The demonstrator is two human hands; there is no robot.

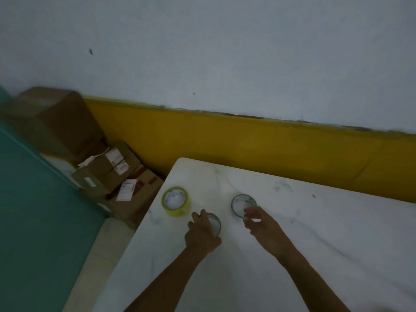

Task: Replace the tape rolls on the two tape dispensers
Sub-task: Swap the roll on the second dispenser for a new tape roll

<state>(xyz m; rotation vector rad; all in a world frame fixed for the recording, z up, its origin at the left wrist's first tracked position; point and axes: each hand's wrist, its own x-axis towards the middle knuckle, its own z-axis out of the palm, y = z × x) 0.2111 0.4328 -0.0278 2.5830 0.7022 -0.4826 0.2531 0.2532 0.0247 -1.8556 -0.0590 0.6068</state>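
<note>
Stacking against the wall at far left are cardboard boxes point(105, 174), on the floor beside the white table point(315, 233). Near the table's left corner a yellow tape roll point(176, 202) lies flat. Just right of it, the left hand point(202, 233) curls over a thin grey ring point(215, 224) (probably a spent tape core), fingers closed on its rim. Farther right, the right hand point(262, 226) pinches the near edge of a second grey ring point(243, 204). Both rings sit on the table.
</note>
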